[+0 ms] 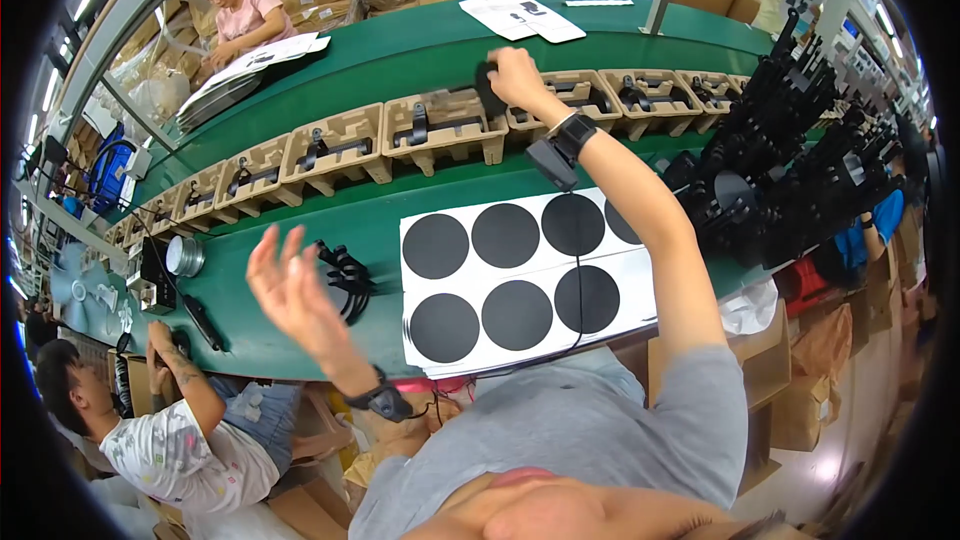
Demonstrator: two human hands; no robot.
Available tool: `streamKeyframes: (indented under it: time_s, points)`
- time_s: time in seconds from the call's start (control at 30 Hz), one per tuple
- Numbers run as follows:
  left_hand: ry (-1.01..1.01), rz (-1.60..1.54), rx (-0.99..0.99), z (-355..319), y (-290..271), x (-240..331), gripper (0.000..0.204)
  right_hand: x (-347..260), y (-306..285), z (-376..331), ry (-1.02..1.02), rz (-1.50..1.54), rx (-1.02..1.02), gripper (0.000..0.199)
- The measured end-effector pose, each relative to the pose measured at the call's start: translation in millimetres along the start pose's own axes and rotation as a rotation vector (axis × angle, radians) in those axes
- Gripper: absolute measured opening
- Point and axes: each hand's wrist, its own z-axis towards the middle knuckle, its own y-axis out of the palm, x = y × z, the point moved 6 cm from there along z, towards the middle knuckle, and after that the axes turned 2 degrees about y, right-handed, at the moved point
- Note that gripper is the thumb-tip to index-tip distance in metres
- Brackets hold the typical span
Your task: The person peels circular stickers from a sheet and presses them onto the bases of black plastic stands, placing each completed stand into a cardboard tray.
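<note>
My right hand [517, 78] is stretched out over the row of trays, its fingers closed round a dark black part [488, 92] whose kind I cannot make out. Just below that part is a brown moulded-pulp tray [432, 153] with a black curved piece [420, 124] in it. My left hand [292, 290] hangs above the green bench, fingers spread, with nothing in it. Close beside it on the bench lies a small heap of black curved pieces [345, 270]. A white sheet with large black round pads [517, 315] lies in front of my body.
More pulp trays with black parts [327, 152] line the green belt. A pile of black parts [770, 150] stands at the right. A black corded tool [200, 320] and a roll of tape [185, 256] lie left. Co-workers [175, 430] sit at the left and far side.
</note>
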Motion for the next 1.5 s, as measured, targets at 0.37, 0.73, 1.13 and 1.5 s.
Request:
streamKeyframes:
  time_s: [0.37, 0.73, 1.13, 1.5]
  points:
    - [-0.256, 1.249, -0.633, 6.4, -180.3, -104.0, 0.1, -20.5, 13.1, -28.3, 0.024, -0.092, 0.124, 0.01]
    - [-0.214, 1.299, -0.71, 15.5, -186.4, -117.8, 0.085, -40.8, 51.5, -71.3, -0.1, -0.3, -0.286, 0.036]
    - [0.044, 0.0, -0.129, -27.7, -128.6, 10.9, 0.096, -110.3, -99.8, -262.4, -0.354, 0.19, -0.486, 0.029]
    - [-0.491, -0.156, -0.663, -102.3, -13.2, -71.1, 0.093, -99.9, -76.6, -293.7, -0.367, 0.078, -0.415, 0.035]
